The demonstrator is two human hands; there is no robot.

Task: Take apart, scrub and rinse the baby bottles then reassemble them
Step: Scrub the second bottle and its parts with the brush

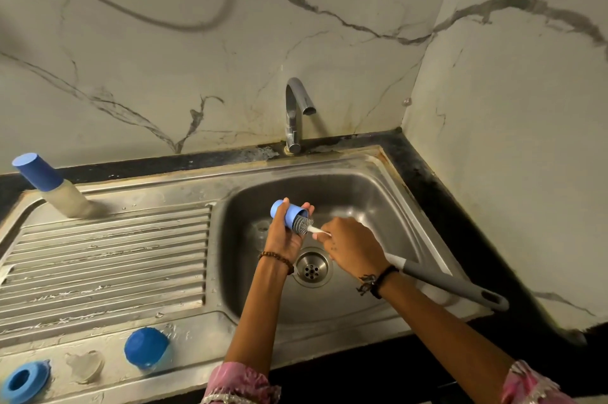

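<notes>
Brush head (301, 225) sits at the mouth of the blue cap (289, 213), which I hold over the sink basin (368, 203), just above and behind the drain (312, 267). My left hand (284, 237) wraps the cap from below, thumb over its top and fingertips curled round the far side, so the closed end points up and left and the open mouth faces down and right, straight toward my right hand (348, 247). The cap's long axis and the brush (444, 282) lie nearly in one line, running from upper left to lower right, with the grey handle trailing past my right wrist toward the counter edge. My right hand grips the white neck of the brush close behind the bristles, fingers closed round it, knuckles up. Judging by this, the scrub turns on pushing along that shared line; any tilt of the cap would jam the bristles on the rim.

Off to my left, a capped bottle (56, 188) stands at the back of the draining board (108, 255), and a second blue cap (144, 349), a blue ring (23, 382) and a clear teat (84, 365) wait along the near edge. The tap (296, 114) looks dry.
</notes>
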